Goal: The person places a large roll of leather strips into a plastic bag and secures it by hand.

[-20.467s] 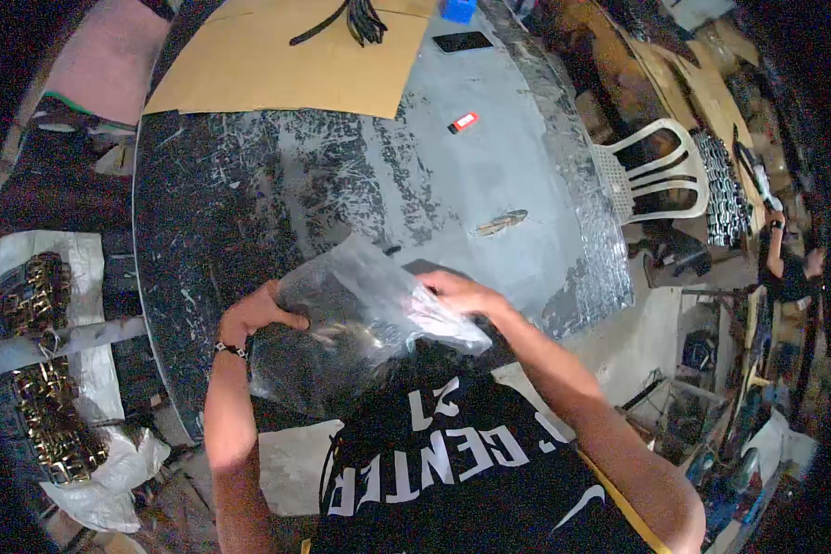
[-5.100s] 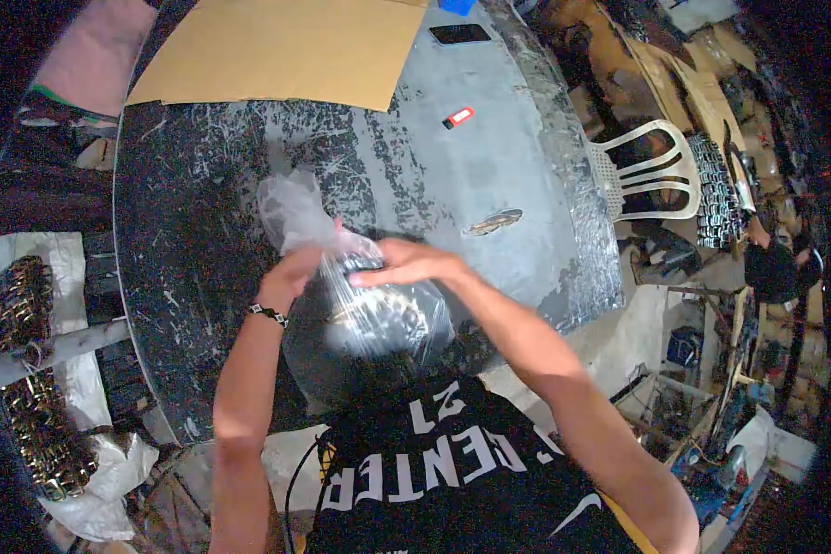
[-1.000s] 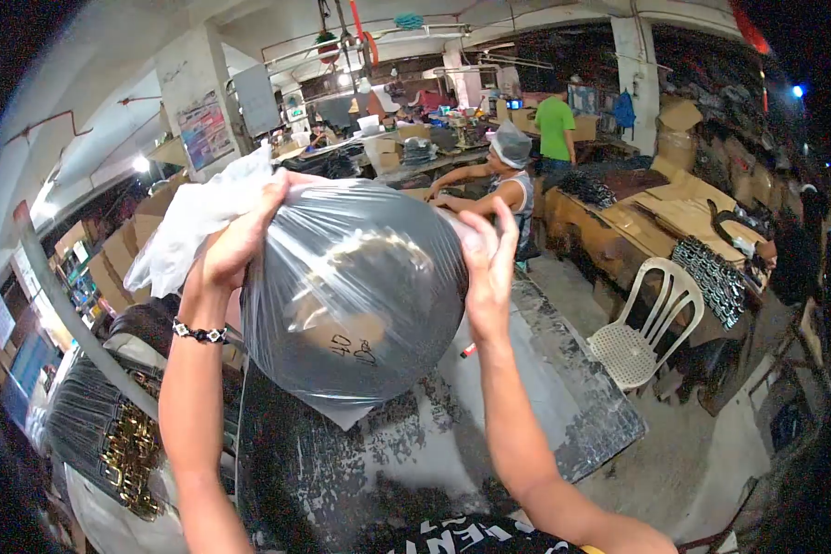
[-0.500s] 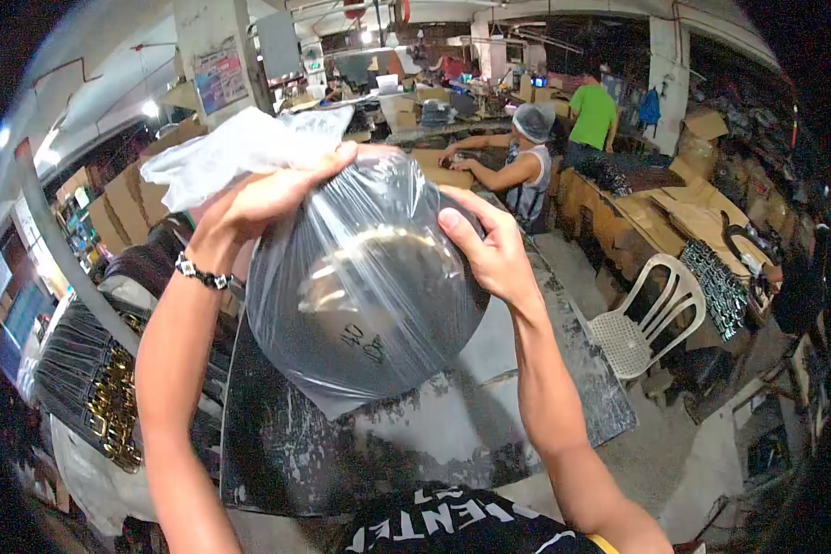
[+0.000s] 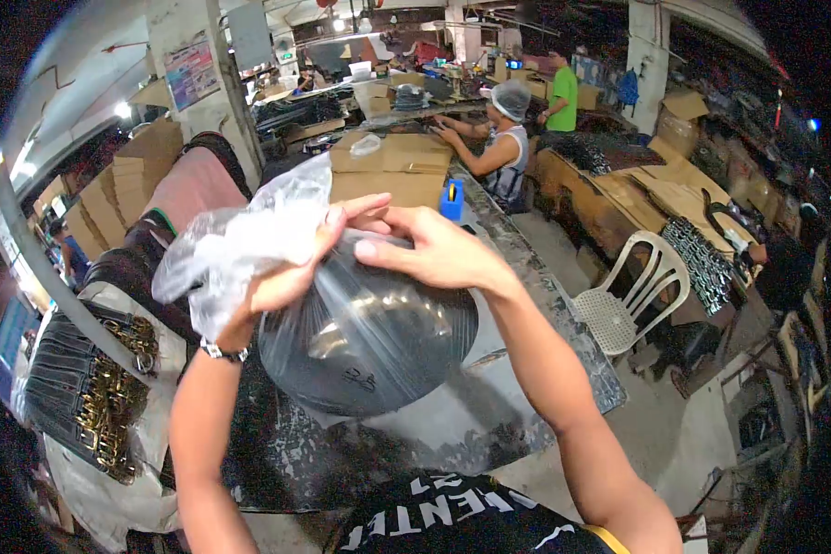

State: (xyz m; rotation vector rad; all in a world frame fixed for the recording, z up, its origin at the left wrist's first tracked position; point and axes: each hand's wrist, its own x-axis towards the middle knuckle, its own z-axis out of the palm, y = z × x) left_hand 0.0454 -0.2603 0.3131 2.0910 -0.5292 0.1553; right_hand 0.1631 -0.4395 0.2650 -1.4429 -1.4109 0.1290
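A clear plastic bag point(image 5: 369, 342) holds a round black bundle with gold metal parts and handwriting on the plastic. It is over a worn dark table point(image 5: 517, 415). My left hand point(image 5: 295, 277) is wrapped round the gathered neck of the bag, whose loose white top point(image 5: 240, 240) spills out to the left. At the neck, on the right side, my right hand point(image 5: 429, 245) lies over the top of the bundle, fingers together against the left hand and thumb on the plastic.
Cardboard point(image 5: 392, 162) and a blue tape dispenser point(image 5: 451, 199) lie beyond the bag. A person in a hairnet point(image 5: 505, 152) works there; another in green point(image 5: 563, 97) stands behind. A white plastic chair point(image 5: 632, 295) is at right. Black straps with gold clasps point(image 5: 106, 397) lie at left.
My right hand has moved left from the bundle's side to the bag's neck, meeting my left hand. The bundle sits lower in view, and the view has turned slightly. The tape dispenser now shows.
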